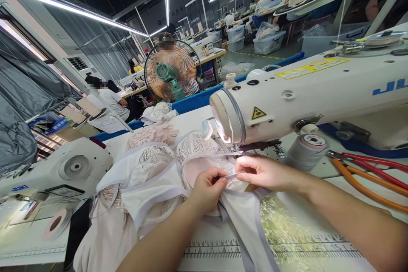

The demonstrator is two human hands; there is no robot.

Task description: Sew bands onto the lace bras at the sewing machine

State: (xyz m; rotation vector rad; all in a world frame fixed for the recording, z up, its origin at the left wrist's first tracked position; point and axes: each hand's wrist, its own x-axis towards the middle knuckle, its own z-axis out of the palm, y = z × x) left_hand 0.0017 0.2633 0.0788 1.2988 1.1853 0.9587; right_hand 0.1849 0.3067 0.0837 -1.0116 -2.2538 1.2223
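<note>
Both hands meet in front of the head of a white sewing machine (274, 89). My left hand (208, 189) pinches the edge of a pale strap, thumb against forefinger. Close to its right, my right hand (261, 172) grips the same strap (232, 176), and a short stretch of it shows between them. The strap lies over a white lace bra (197, 146) with a pinkish cup, whose side band (248, 216) hangs toward the table's front edge. More white lace bras (153, 163) are piled on the left. The needle area is partly hidden behind the machine head.
A grey thread cone (306, 153) stands right of my right hand, beside orange-handled pliers (366, 187) and red-handled ones. Clear plastic scraps (280, 225) lie near a printed ruler (216, 248). A second machine (73, 165) is at left. Beyond are a fan (172, 72) and seated people.
</note>
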